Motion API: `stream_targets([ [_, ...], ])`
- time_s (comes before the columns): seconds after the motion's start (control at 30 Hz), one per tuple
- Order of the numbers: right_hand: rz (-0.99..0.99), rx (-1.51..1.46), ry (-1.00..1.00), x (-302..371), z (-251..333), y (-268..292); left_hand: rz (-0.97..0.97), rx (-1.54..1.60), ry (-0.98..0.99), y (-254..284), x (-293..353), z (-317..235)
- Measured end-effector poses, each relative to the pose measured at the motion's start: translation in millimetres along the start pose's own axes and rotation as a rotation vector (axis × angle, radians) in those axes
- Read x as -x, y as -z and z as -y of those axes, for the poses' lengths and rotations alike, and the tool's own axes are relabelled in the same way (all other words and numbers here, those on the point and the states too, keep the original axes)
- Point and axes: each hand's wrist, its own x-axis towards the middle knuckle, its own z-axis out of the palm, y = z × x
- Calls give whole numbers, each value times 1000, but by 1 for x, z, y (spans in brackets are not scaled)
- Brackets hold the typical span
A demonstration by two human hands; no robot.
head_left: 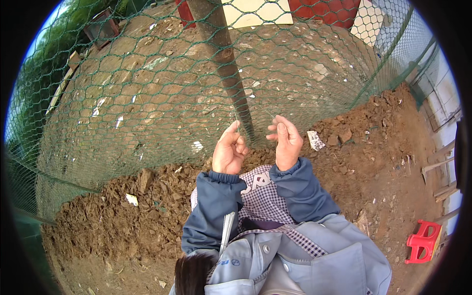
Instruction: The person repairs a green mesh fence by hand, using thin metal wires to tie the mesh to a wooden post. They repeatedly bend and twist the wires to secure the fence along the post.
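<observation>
A green mesh net (162,93) stretches in front of me, and a dark upright pole (228,69) stands against it. Close to the pole's lower end, on its left, my left hand (230,150) is closed, thumb and finger pinching a thin wire (235,114). On the pole's other side my right hand (287,143) pinches a similar thin wire end, which points up toward the net. Whether both ends belong to one wire, I cannot tell. A bundle of pale straight wires (227,230) lies against my left sleeve and chest.
Heaped brown soil (128,216) runs along the net's foot, with a pale broken chunk (315,141) right of my hands. A red plastic stool (423,242) stands at the lower right. Wooden-handled tools (437,165) lean by the white wall at right.
</observation>
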Motion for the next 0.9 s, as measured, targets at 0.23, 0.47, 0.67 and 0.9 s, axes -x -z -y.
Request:
stream_targets([
  [0.23, 7, -207, -332, 7, -14, 6, -64, -140, -97, 0, 14, 12],
  [0.47, 296, 68, -457, -9, 4, 22, -89, -296, -230, -2, 15, 15],
  [0.67, 392, 188, -249, 4, 6, -1, -173, -570, -364, -2, 13, 17],
  [0.9, 430, 461, -32, 7, -4, -20, -208, -816, -481, 2, 19, 21],
])
